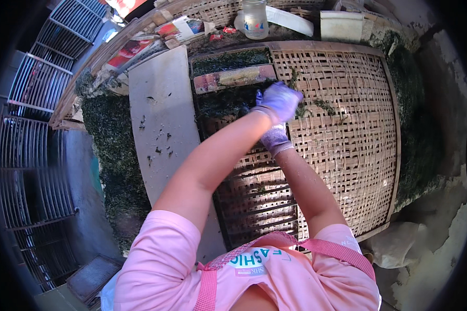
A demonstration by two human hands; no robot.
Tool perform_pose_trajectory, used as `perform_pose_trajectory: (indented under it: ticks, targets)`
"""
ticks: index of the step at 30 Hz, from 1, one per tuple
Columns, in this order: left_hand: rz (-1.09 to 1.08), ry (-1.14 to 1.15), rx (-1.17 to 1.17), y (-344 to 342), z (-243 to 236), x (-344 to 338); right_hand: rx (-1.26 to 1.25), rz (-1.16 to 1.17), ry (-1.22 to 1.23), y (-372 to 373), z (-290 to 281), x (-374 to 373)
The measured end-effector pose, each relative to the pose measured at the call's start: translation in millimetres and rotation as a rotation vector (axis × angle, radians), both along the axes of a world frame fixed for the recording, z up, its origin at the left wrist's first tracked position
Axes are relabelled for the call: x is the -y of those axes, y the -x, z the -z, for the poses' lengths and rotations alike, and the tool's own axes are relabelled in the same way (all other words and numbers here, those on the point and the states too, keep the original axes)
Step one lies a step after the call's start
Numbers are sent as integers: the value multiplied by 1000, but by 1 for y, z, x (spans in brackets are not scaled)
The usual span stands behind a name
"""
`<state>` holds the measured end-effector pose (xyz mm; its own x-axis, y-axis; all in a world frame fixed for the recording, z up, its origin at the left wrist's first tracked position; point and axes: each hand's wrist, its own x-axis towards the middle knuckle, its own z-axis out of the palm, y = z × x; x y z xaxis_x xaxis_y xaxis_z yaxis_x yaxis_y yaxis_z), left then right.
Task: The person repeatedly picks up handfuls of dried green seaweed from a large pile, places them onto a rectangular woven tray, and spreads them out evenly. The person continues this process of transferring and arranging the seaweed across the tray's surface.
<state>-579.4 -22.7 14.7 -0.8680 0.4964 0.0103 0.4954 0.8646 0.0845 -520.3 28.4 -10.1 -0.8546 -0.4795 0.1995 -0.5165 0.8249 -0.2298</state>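
Across the middle and right of the scene spread a woven mat (347, 155), the largest thing I could see from my remote seat. On the far left stood metal racks (33, 93). A heap of dark green weed (111, 150) ran along the left side, and a similar green heap (412, 124) flanked the mat on the right. Between the left heap and the mat lay a long pale board (163, 129), dotted with green crumbs.

Just right of that board was the slatted frame (219, 217), and the loose weed (220, 101) being worked sat in its far part. Another strip of greens (228, 61) lay beyond, with a reddish block (234, 79) between the two. I judged the far part largely covered; the near part showed slats and weave, with only scraps on it, so most of that seemed left to do.

Both gloved hands met at the frame's right edge. The left hand (279, 101) looked curled, but blur kept me from telling whether it held anything. The right hand (276, 137), nearer and partly hidden, I could not read either. At the far edge stood a clear jar (255, 23), with small red packets (229, 30) to its left.
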Motion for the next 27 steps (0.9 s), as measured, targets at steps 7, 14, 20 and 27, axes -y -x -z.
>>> perform_pose_trajectory:
  ticks: [7,14,20,27]
  targets:
    - [-696,-230,-406,-59,-8,112,-46,60,131,4,13,10]
    - [-464,-1733,619,-61,57,148,62,-245,288,-15,-36,30]
    - [-663,-1350,-229,-80,-1,157,776,-73,1155,53,-27,-17]
    - [-734,-521,-742,-128,10,155,-184,-410,-151,52,-21,-59]
